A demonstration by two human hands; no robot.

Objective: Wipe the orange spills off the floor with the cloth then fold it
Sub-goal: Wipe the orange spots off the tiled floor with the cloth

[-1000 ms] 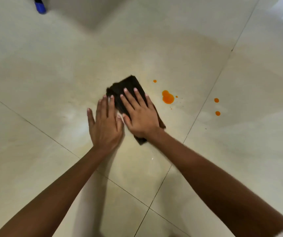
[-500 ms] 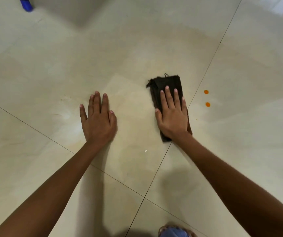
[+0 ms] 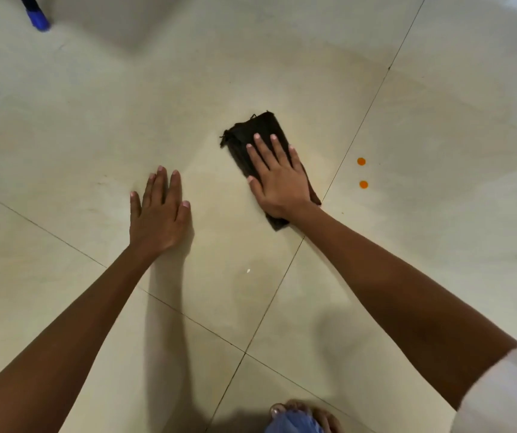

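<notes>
1. The dark cloth (image 3: pixel 258 142), folded, was pressed flat to the tiled floor (image 3: pixel 94 120) under the right hand (image 3: pixel 277 179), fingers spread, nothing clenched.
2. The left hand (image 3: pixel 157 214) lay flat and released on bare tile, well apart.
3. Two orange spills (image 3: pixel 361 161) remained beyond a grout line (image 3: pixel 338 170), right of the cloth.
4. A blue object (image 3: pixel 37 18) was seen far left.

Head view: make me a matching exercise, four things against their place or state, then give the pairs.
Things:
1. cloth
2. left hand
3. orange spots
4. blue object

Places or states:
A. far top-left corner
B. flat on bare floor tile
C. pressed under the right hand
D. right of the grout line, not yet wiped

Pairs: 1-C, 2-B, 3-D, 4-A
</notes>
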